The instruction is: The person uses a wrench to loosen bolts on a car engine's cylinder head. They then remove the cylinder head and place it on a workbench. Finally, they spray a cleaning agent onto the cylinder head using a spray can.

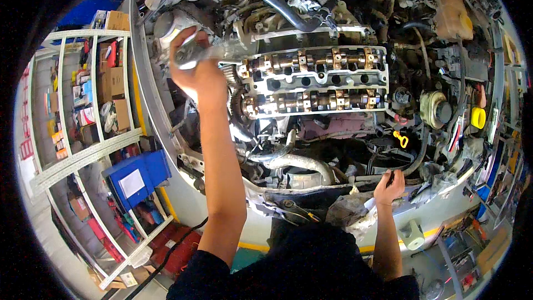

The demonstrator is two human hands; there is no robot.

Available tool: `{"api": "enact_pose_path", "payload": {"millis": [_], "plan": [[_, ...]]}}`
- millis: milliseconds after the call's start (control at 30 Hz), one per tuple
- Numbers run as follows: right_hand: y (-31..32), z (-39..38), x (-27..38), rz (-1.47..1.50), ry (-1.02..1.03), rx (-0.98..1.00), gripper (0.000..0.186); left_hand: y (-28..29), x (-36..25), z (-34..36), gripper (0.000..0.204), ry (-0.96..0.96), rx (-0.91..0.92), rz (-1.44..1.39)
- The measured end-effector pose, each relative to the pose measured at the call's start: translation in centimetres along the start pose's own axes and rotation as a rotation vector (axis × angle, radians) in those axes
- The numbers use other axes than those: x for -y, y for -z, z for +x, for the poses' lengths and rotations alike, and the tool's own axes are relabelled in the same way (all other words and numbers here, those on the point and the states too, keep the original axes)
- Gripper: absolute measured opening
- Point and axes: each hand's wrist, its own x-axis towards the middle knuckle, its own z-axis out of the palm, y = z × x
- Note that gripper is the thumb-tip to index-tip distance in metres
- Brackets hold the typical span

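Observation:
My left hand (195, 69) grips a blurred metal tool (193, 55) at the left end of the open engine, beside the toothed cam gears (236, 95). The exposed cylinder head (316, 82) carries two camshafts in a pale housing. My right hand (388, 189) is at the front edge of the engine bay, below a yellow dipstick handle (401, 139), with its fingers curled; whatever they hold is too small or hidden to make out.
Hoses (300, 19), a translucent tank (452, 14) and a yellow cap (478, 118) surround the engine. Metal shelving (94, 133) with boxes and a blue case (133, 180) stands at the left. A black cable (177, 244) runs below it. More racks (505, 150) are at right.

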Motion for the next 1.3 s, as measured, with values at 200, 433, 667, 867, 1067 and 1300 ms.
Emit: {"api": "enact_pose_path", "payload": {"millis": [200, 433, 667, 867, 1067, 1300], "plan": [[-0.1, -0.1, -0.5, 0.012, -0.069, 0.097, 0.015, -1.1, 0.9, 2.5, 0.011, 0.023, -0.031, -0.045], [-0.3, -0.5, -0.5, -0.003, -0.046, 0.032, 0.019, 0.7, 1.3, -0.1, 0.017, 0.125, -0.006, -0.252], [0.2, -0.2, 0.4, 0.005, -0.037, 0.025, 0.014, 0.1, 1.3, -1.5, 0.021, 0.085, 0.089, 0.107], [0.0, 0.7, 0.6, -0.009, 0.018, -0.014, 0.016, -2.7, -0.4, 1.2, 0.009, 0.085, -0.03, -0.044], [0.0, -0.1, 0.2, 0.006, 0.001, -0.019, 0.017, 1.0, 2.5, -0.3, 0.02, 0.076, 0.082, -0.154], [-0.1, 0.0, -0.2, -0.019, -0.009, 0.011, 0.013, -1.4, 0.8, 1.8, 0.016, 0.142, -0.008, -0.149]]}}
